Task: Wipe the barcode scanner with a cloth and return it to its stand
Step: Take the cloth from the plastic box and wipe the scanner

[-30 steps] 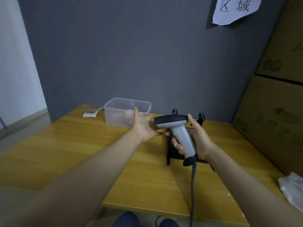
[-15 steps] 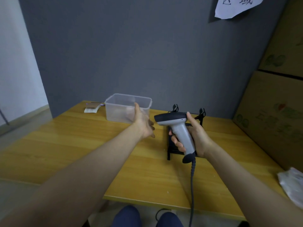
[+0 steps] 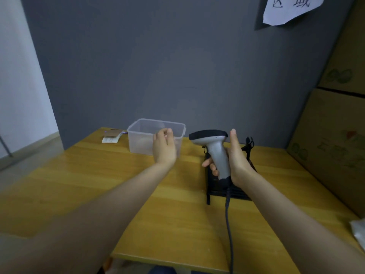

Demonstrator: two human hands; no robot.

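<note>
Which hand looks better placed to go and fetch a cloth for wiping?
Probably the left hand. It is empty and open, beside the clear plastic tub. The right hand is closed around the grey handle of the black-headed barcode scanner, held above its black stand.

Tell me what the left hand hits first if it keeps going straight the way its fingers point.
Most likely the clear plastic tub: the left hand points away toward it, fingertips overlapping its near wall, though how far apart they are is unclear.

The wooden table (image 3: 83, 186) carries a clear plastic tub (image 3: 142, 143) and paper slips (image 3: 111, 137) near its far edge, a black stand (image 3: 219, 186) further right.
</note>
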